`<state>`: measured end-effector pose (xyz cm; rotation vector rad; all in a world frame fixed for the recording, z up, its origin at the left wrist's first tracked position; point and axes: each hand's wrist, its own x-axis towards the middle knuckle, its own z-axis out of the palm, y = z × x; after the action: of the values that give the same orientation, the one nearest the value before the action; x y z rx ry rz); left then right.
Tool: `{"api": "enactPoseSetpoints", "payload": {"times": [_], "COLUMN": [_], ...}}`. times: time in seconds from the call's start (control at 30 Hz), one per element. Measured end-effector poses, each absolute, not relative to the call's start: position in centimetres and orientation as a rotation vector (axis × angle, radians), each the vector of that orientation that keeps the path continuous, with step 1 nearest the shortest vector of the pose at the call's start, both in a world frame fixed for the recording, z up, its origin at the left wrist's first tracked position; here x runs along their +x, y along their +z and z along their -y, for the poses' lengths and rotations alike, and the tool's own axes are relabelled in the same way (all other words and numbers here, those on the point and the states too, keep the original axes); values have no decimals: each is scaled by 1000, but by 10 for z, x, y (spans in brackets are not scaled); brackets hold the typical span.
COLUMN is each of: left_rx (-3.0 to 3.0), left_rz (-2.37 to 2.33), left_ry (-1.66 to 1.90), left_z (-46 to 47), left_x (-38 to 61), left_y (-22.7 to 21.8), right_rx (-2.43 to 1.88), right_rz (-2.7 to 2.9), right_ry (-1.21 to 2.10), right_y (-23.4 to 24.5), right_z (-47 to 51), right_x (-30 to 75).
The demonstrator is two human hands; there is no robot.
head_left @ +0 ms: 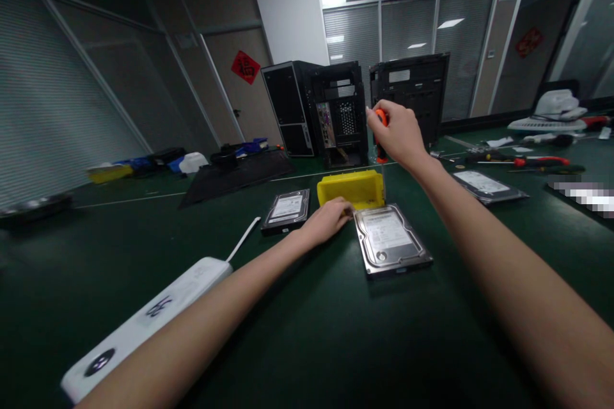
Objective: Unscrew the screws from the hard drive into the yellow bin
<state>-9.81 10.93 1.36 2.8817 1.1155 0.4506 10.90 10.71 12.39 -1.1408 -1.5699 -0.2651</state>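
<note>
A silver hard drive (389,236) with a white label lies flat on the dark green table. My left hand (330,218) rests low on the table, its fingers curled together against the drive's far left corner. My right hand (400,130) is wrapped round the orange and black handle of a screwdriver (382,156), held upright. Its shaft points down at the drive's far edge; whether the tip touches is too small to tell. Just behind the drive and my left hand stands a yellow plastic bin (350,188). A second hard drive (288,209) lies left of my left hand.
A white power strip (148,322) lies along my left forearm. Computer cases (314,111) stand at the back. Another hard drive (487,185) and pliers (532,159) lie to the right. On the left are a black panel (230,178) and a metal tray (36,207).
</note>
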Motion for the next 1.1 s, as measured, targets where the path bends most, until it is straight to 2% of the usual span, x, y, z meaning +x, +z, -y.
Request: {"api": "enactPoseSetpoints", "payload": {"times": [0.27,0.6,0.87,1.1], "left_rx": [2855,2485,2068,2001], "left_rz": [-1172,-1238,-1136,-1208], "left_ry": [476,956,1035,1107], "left_z": [-107,-94,-101,-99], "left_x": [-99,-94,-93,-91], "left_y": [16,15,-6,-6], "right_rx": [-1122,-1132,-1060,-1071], "right_rz": [1593,1734,1923,1920], "right_ry": [-270,-113,63,14], "right_y": [123,117,107,108], "right_z": [-107,-114,-115,-112], "right_x": [109,103,91,87]}}
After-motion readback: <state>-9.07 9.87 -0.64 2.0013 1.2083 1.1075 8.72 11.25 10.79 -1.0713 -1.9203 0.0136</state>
